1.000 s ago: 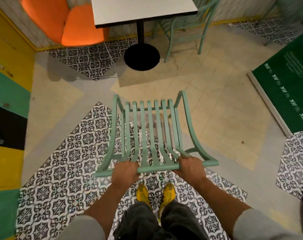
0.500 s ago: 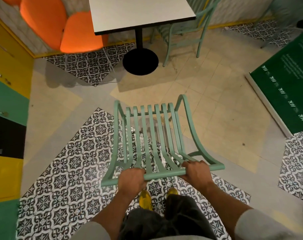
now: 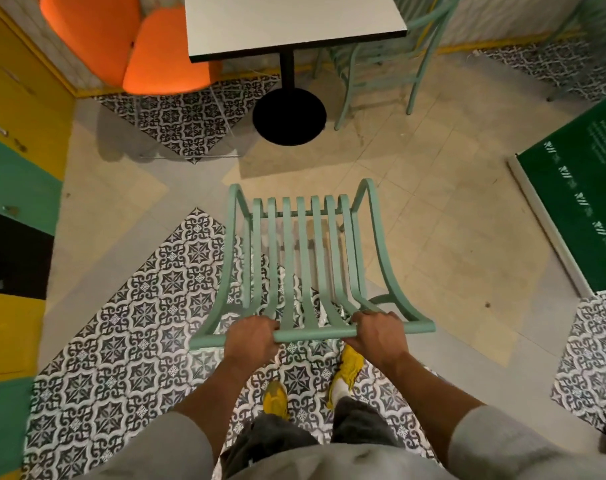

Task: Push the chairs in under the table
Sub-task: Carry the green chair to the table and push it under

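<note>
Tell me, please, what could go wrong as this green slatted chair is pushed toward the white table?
1. The green slatted chair points at the table's black round base; its front legs could strike it before the seat tucks under.
2. Both hands, left and right, grip the top rail, so a high push might tip it.
3. The second green chair stands close on the right and could clash.

"Can you see the whole table (image 3: 294, 22)?"
"No, the top edge cuts it off. The orange seat (image 3: 128, 39) too."
"And the writing on the green board (image 3: 585, 202)?"
"Too small to read."
</note>
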A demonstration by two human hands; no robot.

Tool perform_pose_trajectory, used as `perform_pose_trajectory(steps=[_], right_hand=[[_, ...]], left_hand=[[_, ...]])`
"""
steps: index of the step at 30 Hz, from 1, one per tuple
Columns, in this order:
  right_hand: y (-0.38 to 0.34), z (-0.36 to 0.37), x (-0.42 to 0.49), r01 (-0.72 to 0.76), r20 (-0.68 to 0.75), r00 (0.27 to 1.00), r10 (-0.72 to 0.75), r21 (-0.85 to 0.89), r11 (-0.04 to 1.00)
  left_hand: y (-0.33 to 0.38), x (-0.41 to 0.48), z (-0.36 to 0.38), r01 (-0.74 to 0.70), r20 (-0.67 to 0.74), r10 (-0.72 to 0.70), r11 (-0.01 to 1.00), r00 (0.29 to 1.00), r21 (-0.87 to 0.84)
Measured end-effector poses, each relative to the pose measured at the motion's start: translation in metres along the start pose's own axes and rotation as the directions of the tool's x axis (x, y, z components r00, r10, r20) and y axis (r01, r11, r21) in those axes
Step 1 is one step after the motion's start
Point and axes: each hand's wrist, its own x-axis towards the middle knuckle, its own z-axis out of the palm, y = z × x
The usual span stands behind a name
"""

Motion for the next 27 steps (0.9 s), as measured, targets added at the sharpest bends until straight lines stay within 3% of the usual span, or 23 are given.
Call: perform_pose_trajectory(steps=[11,22,27], right_hand=[[0.051,-0.034,0.058,0.108,0.107,0.988,-0.107,-0.003,0.994],[0.067,-0.046,0.101,0.16,0.135,0.979,-0.156,-0.021,0.987],[0.073,-0.059,0.137,0.117,0.191,0.975,-0.113,-0.01,0.993]], left_hand=[[0.034,0.053,-0.031,0.179,0.071,-0.176,0.983,0.982,-0.047],[0.029,0.09,-0.05,0.167,0.119,-0.16,0.984,0.98,-0.059],[0.02,0.125,-0.066,0.126,0.139,-0.116,0.99,0.983,-0.064]])
